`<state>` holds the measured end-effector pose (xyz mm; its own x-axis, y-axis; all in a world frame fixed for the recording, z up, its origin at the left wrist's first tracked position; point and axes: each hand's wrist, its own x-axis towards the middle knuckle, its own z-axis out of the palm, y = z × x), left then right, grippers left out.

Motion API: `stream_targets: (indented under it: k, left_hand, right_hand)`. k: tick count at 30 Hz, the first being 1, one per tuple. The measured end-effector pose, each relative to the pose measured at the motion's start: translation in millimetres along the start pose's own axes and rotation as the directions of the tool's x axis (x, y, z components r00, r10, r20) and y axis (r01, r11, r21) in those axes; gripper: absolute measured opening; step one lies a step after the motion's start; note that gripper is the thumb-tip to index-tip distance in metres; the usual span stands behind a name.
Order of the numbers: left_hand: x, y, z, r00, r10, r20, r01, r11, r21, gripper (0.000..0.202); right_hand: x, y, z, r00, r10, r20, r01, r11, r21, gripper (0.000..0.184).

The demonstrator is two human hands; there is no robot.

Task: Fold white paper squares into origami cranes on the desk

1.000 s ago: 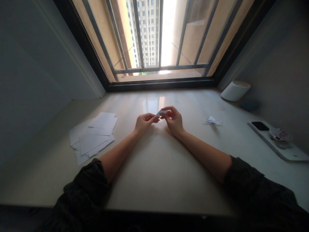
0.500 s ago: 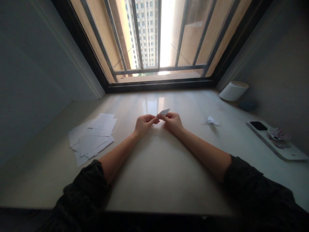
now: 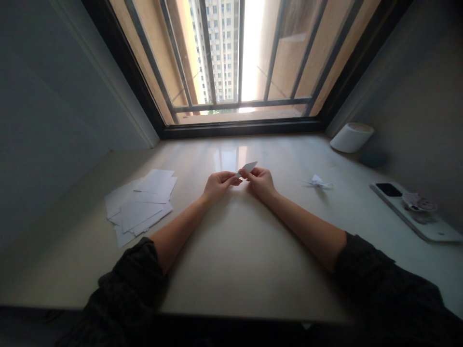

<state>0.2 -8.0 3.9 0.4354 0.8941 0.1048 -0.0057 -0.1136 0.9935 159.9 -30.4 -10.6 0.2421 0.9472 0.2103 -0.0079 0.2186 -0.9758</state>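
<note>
A small folded piece of white paper [image 3: 249,166] is pinched between my two hands, its pointed end rising to the upper right. My left hand [image 3: 219,184] grips its lower left tip between thumb and fingers. My right hand [image 3: 262,182] holds it nearer the middle, thumb on top and fingers behind. The hands hide part of the paper's lower edge. Off to the right of my hands stands a folded paper figure, shaped like a crane [image 3: 317,181]. Several loose white sheets [image 3: 141,209] lie overlapping on the left.
The pale tabletop [image 3: 246,260] runs up to a barred window [image 3: 240,129] at the back. A white cylinder [image 3: 352,137] stands in the back right corner, with a dark bluish round thing [image 3: 374,158] beside it. A phone [image 3: 408,212] with a round grip lies at far right.
The fingers have shifted slightly along the folded paper, and a little more of it shows between the hands. The whole view has moved slightly; the other things stay put.
</note>
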Motion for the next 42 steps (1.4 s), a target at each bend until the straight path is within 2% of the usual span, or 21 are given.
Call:
stream_targets:
  k: [8,17,23,29,36,42]
  left_hand:
    - [-0.9,0.0,1.3,0.999,0.002,-0.043,-0.003,1.000,-0.008,0.036]
    - [-3.8,4.0,-1.2,0.999,-0.024,0.031,0.022,0.998,0.050,0.040]
    - [-2.9,2.0,-1.8,1.000,0.012,0.005,-0.013,0.993,0.117,0.037]
    - [-2.5,2.4,0.9,1.000,0.017,-0.014,-0.015,0.993,0.115,0.036]
    - [-1.9,-1.8,0.2,0.993,0.020,-0.115,0.007,0.973,0.229,0.043]
    - [-1.3,-2.8,-0.4,0.996,0.022,-0.081,-0.006,0.981,0.194,0.042]
  right_hand:
    - [-0.5,-0.6,-0.8,0.999,0.012,0.032,-0.012,1.000,0.017,0.035]
    - [1.4,2.1,-3.3,0.996,-0.063,0.064,0.068,0.994,-0.084,0.035]
    - [-1.6,-1.8,-1.1,0.993,-0.077,0.090,0.085,0.992,-0.091,0.032]
    - [-4.1,-5.4,0.7,0.999,-0.041,0.026,0.043,0.996,-0.081,0.035]
    - [-4.4,-5.5,1.2,0.998,-0.039,-0.055,0.034,0.995,-0.092,0.040]
    - [-3.7,-5.2,0.0,0.997,-0.031,-0.066,0.026,0.996,-0.081,0.041]
